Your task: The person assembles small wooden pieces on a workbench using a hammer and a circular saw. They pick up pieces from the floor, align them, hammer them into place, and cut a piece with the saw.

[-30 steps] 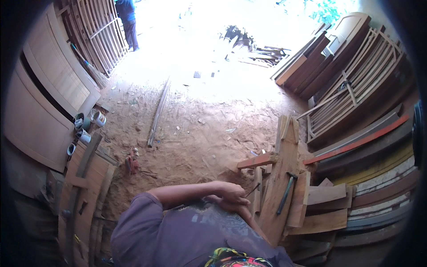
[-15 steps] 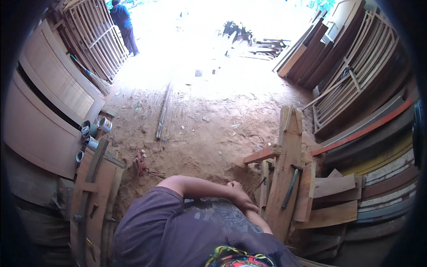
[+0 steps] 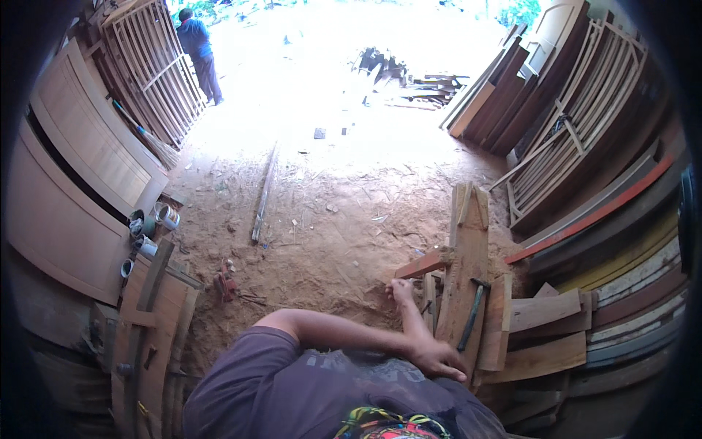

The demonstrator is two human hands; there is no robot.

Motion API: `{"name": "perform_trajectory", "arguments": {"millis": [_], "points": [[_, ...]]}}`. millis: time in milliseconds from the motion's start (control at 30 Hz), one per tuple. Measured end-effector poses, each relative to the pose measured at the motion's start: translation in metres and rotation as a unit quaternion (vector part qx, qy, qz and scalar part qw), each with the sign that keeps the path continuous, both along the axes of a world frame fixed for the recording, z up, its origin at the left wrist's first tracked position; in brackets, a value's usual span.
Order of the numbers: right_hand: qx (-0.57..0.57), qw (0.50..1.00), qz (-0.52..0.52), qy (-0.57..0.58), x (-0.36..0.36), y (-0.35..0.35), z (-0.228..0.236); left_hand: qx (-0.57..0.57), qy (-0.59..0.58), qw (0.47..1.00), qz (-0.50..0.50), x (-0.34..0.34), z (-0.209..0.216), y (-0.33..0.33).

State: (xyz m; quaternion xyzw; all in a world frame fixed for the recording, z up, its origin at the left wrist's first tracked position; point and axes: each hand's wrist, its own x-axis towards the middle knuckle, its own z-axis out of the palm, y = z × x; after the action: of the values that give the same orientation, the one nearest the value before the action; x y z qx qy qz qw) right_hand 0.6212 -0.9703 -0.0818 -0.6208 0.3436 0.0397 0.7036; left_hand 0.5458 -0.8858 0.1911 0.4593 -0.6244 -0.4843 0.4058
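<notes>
My left arm lies across my body, and my left hand (image 3: 439, 358) rests over my right forearm near the elbow, its fingers stretched out along it and holding nothing. Beyond it, my right hand (image 3: 400, 290) is raised with the fingers curled in; nothing shows in it. To the right of my hands stands a rough wooden bench (image 3: 468, 249) with a long plank top. A hammer (image 3: 473, 316) with a green handle lies on that plank, head toward the far end. A reddish wooden bar (image 3: 423, 264) juts out from the bench's left side, just beyond my right hand.
Sawdust covers the floor (image 3: 322, 249). A red tool (image 3: 227, 284) lies there, left of me. Door panels (image 3: 73, 212), paint buckets (image 3: 167, 216) and another wooden workbench (image 3: 157, 322) stand at left. Stacked boards (image 3: 548, 311) and frames (image 3: 578, 124) line the right. A person (image 3: 196, 55) stands far left.
My left hand has slid from near my right wrist toward the elbow. My right hand has moved up and slightly right. The view has shifted a little.
</notes>
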Motion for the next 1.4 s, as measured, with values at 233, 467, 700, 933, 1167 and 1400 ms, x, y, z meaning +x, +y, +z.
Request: {"name": "perform_trajectory", "arguments": {"millis": [233, 467, 700, 933, 1167, 1400], "points": [[-0.184, 0.981, -0.022, -0.051, -0.017, 0.032, 0.004, 0.074, -0.419, 0.904, -0.037, 0.069, -0.073, 0.028], [-0.145, 0.975, 0.154, 0.065, -0.101, 0.051, -0.027, 0.333, -0.225, 0.915, -0.038, 0.063, -0.097, 0.040], [-0.121, 0.976, 0.175, 0.047, -0.075, 0.070, -0.010, 0.230, -0.059, 0.965, -0.110, 0.027, 0.004, 0.003], [-0.095, 0.979, 0.177, 0.030, -0.064, 0.095, -0.010, 0.173, 0.018, 0.975, -0.140, 0.003, 0.002, 0.017], [-0.089, 0.980, 0.174, 0.027, -0.062, 0.086, 0.006, 0.218, -0.103, 0.969, -0.058, 0.051, -0.046, 0.058], [-0.054, 0.982, 0.181, 0.022, -0.067, 0.086, 0.012, 0.181, -0.262, 0.941, 0.117, 0.086, -0.120, 0.107]]}}
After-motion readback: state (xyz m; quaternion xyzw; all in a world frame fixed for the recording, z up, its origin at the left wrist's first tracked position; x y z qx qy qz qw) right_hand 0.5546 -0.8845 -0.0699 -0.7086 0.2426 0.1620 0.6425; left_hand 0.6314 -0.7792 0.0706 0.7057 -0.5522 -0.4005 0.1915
